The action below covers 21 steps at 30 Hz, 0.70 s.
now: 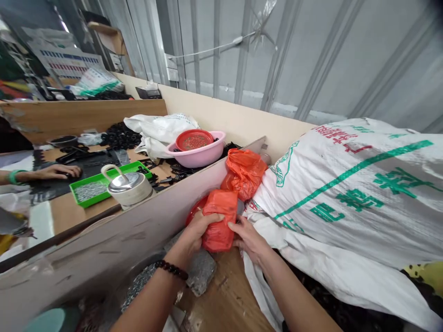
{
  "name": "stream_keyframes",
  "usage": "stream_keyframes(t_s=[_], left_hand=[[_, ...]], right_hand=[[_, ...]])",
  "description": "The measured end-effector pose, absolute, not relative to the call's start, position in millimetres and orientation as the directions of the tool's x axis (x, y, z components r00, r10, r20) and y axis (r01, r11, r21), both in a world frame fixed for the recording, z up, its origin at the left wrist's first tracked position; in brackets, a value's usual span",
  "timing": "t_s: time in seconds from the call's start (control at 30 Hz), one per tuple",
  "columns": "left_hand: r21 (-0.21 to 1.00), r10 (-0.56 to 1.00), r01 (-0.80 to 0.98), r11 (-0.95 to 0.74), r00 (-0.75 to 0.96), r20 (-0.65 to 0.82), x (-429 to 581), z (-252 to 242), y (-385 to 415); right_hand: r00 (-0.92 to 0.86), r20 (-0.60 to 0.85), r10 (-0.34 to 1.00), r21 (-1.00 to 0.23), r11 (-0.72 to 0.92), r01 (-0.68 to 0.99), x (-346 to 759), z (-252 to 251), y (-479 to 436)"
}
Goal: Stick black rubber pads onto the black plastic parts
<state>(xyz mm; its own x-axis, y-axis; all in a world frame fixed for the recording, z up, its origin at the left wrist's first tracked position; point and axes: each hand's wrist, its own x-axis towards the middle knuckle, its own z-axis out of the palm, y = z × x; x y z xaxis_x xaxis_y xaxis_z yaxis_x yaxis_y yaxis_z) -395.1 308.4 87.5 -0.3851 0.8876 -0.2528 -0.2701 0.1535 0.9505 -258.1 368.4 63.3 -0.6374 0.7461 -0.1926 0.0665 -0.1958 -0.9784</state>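
Head view: a bright orange, plastic-wrapped packet (221,230) is pinched between our left hand (197,227) and right hand (249,236), over the brown wooden bench (226,295); a crumpled orange plastic bag (245,171) sits at its one o'clock. We judge it mid-handling; the next move calls for steady hold.

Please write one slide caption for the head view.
Left hand and right hand hold an orange packet beside a white sack.

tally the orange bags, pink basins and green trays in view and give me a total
Orange bags: 2 (held bag between the left hand and right hand; rear bag beyond it)
Pink basin: 1
Green tray: 1
Total: 4
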Motion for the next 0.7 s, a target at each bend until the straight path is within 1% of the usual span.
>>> stream_keyframes(t_s=[0.1, 0.2, 0.33, 0.43, 0.57, 0.67, 0.7], left_hand=[[0.962, 0.89, -0.205, 0.18, -0.384, -0.248, -397.7, 84.0, 310.7], [0.978, 0.85, -0.054, 0.2, -0.487, -0.2, -400.0, 80.4, 314.8], [0.962, 0.78, 0.165, 0.217, -0.622, -0.069, -394.7, 80.5, 305.9], [0.945, 0.747, 0.266, 0.191, -0.664, 0.036, -377.3, 74.6, 285.1], [0.908, 0.711, 0.394, 0.144, -0.679, 0.182, -335.0, 47.2, 246.7], [0.918, 0.651, 0.353, 0.184, -0.743, 0.155, -305.5, 20.7, 215.8], [0.934, 0.649, 0.298, 0.194, -0.753, 0.106, -299.5, 12.6, 206.1]], right_hand=[[-0.65, -0.215, 0.729, -0.952, -0.304, -0.026, -264.6, 64.4, 363.4], [-0.618, -0.233, 0.751, -0.932, -0.353, -0.078, -269.9, 62.4, 366.3], [-0.577, -0.263, 0.773, -0.926, -0.371, -0.075, -270.7, 57.3, 369.0], [-0.52, -0.248, 0.817, -0.943, -0.327, -0.065, -273.3, 52.3, 366.5], [-0.399, -0.166, 0.902, -0.976, -0.208, -0.063, -285.3, 44.8, 364.7], [-0.339, -0.13, 0.932, -0.987, -0.155, -0.047, -292.3, 43.3, 365.6], [-0.332, -0.128, 0.935, -0.988, -0.15, -0.04, -292.6, 43.9, 365.5]])
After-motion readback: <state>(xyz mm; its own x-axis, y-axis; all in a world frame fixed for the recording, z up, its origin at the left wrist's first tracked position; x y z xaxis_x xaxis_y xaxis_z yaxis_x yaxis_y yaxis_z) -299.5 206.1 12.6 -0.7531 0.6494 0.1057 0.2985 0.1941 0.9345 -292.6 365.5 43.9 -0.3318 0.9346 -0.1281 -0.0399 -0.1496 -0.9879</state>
